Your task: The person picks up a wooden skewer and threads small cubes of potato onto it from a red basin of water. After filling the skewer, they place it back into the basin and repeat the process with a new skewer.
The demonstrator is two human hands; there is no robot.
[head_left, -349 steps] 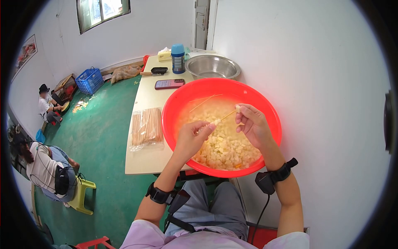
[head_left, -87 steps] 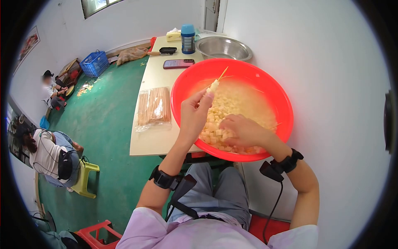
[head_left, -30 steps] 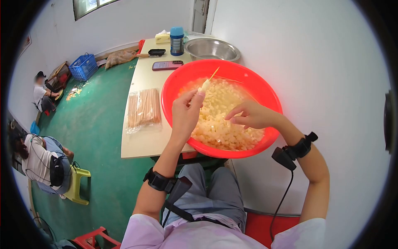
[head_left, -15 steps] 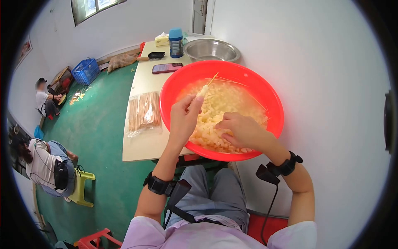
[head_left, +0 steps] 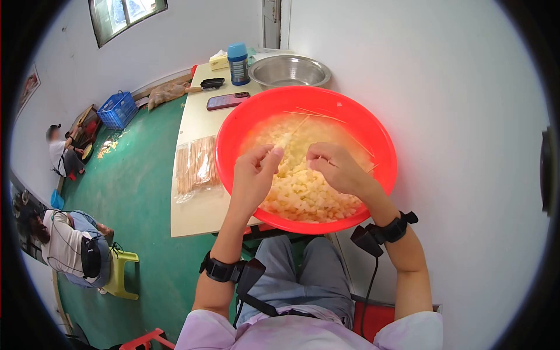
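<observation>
My left hand [head_left: 255,172] is closed on a thin bamboo skewer [head_left: 301,124] with pale pieces threaded near my fingertips. The skewer's bare end points up and away over the basin. My right hand [head_left: 335,166] hovers opposite, its fingers curled together; whatever they hold, if anything, is hidden. Below both hands is a large red basin [head_left: 382,137] of cloudy liquid and many small pale-yellow diced pieces [head_left: 312,195]. A few loose skewers [head_left: 321,115] rest along the basin's far and right sides.
A plastic bag of skewers [head_left: 196,166] lies left of the basin on the table [head_left: 201,216]. Behind are a phone [head_left: 227,101], a blue-lidded flask [head_left: 238,64] and a steel bowl [head_left: 290,71]. A wall stands close on the right. Two people sit at the left.
My right hand has risen from the diced pieces, fingers now curled in. The skewer in my left hand has tipped lower over the basin. The view has shifted slightly.
</observation>
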